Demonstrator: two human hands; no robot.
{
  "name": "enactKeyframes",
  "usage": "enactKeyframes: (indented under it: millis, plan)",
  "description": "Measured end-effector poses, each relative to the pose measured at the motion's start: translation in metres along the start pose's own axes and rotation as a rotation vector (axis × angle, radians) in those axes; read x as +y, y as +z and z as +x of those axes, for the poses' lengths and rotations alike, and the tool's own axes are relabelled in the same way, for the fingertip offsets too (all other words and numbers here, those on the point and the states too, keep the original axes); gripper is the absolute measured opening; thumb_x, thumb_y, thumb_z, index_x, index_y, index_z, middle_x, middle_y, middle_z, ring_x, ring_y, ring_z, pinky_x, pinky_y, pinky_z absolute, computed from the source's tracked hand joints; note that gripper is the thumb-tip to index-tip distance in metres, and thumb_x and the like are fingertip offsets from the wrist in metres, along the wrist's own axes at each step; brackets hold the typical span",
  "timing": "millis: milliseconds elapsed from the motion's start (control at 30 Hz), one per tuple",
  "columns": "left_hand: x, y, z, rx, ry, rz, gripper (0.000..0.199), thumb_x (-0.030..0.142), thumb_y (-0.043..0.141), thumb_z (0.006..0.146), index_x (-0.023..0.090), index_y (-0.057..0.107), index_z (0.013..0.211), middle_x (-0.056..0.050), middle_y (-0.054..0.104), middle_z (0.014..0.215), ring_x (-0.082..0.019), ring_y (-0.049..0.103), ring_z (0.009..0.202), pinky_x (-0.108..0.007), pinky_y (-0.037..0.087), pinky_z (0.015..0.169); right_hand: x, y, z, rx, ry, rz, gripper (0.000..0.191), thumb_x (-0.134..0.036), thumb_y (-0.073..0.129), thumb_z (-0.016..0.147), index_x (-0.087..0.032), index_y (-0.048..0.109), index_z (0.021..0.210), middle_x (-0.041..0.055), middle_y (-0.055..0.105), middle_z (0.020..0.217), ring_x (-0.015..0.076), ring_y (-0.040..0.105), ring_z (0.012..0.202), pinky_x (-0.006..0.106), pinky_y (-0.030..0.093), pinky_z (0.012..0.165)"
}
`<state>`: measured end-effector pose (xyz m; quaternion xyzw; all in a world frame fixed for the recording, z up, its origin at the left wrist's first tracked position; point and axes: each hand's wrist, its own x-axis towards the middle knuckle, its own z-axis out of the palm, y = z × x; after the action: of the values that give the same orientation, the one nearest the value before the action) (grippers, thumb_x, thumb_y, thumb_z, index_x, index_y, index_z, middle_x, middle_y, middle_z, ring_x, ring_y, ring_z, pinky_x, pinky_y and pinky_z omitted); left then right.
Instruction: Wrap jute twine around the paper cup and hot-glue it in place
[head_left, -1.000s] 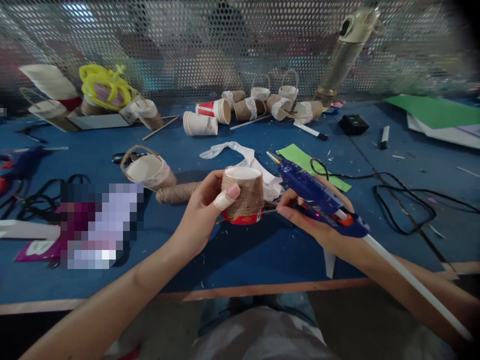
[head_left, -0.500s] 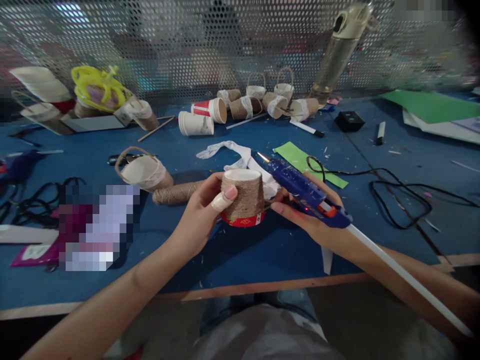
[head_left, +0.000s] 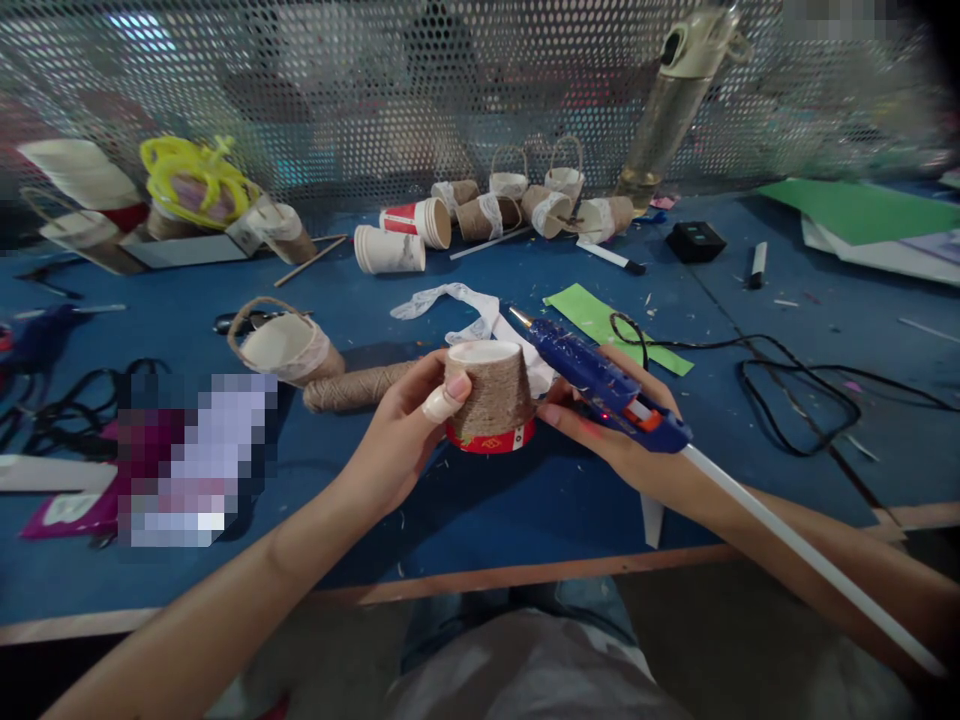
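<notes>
My left hand (head_left: 420, 410) grips a paper cup (head_left: 491, 395) from its left side, thumb on the front; the thumb has a pale wrap. Brown twine covers most of the cup's wall, and a red printed band shows at the bottom. Resting in my right hand (head_left: 611, 430) is a blue glue gun (head_left: 592, 370), with its nozzle pointing up and left past the cup. A long white glue stick (head_left: 802, 550) sticks out of its back. My right thumb and fingertips are close to the cup's right side; whether they pinch the twine there is hard to see.
Behind the cup lie white lace (head_left: 450, 300), a twine roll (head_left: 360, 385) and a green paper strip (head_left: 615, 325). A twine basket (head_left: 289, 345) stands left. Farther back are several small baskets, stacked paper cups (head_left: 390, 250) and a bottle (head_left: 667, 110). A black cord (head_left: 795, 365) loops at right.
The cup has turned or shifted very slightly to the right, and my right fingertips and the glue gun have moved a little left toward it. Both holds stay the same.
</notes>
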<state>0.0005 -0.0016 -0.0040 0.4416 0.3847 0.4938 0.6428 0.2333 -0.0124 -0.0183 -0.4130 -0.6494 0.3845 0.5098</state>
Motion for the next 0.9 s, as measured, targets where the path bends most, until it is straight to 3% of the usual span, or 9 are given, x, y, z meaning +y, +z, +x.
enactKeyframes:
  millis: [367, 600, 900]
  plan:
    - [-0.0023, -0.0033, -0.0006, 0.000, -0.010, -0.010, 0.039, 0.050, 0.084, 0.085, 0.022, 0.080, 0.110, -0.010, 0.079, 0.117, -0.029, 0.072, 0.112, -0.034, 0.057, 0.091, 0.0032, -0.0005, -0.0031, -0.005, 0.002, 0.037, 0.029, -0.019, 0.090, 0.082, -0.029, 0.067, 0.098, -0.0055, 0.071, 0.087, 0.0136, 0.068, 0.071, 0.028, 0.055, 0.068]
    - [-0.0023, -0.0033, 0.0001, -0.023, -0.011, -0.038, 0.039, 0.051, 0.083, 0.085, 0.023, 0.082, 0.112, -0.009, 0.080, 0.115, -0.030, 0.072, 0.116, -0.033, 0.058, 0.091, -0.0030, -0.0018, -0.0037, -0.010, -0.019, -0.035, 0.027, -0.024, 0.089, 0.083, -0.027, 0.066, 0.095, -0.0042, 0.070, 0.086, 0.0142, 0.066, 0.071, 0.028, 0.053, 0.068]
    - [-0.0057, -0.0058, -0.0003, -0.041, -0.034, -0.049, 0.038, 0.050, 0.078, 0.089, 0.026, 0.081, 0.118, -0.009, 0.079, 0.127, -0.034, 0.069, 0.127, -0.042, 0.056, 0.105, 0.0000, -0.0026, -0.0024, -0.018, -0.027, -0.040, 0.028, -0.021, 0.089, 0.083, -0.027, 0.066, 0.098, -0.0044, 0.072, 0.086, 0.0143, 0.069, 0.072, 0.028, 0.056, 0.069]
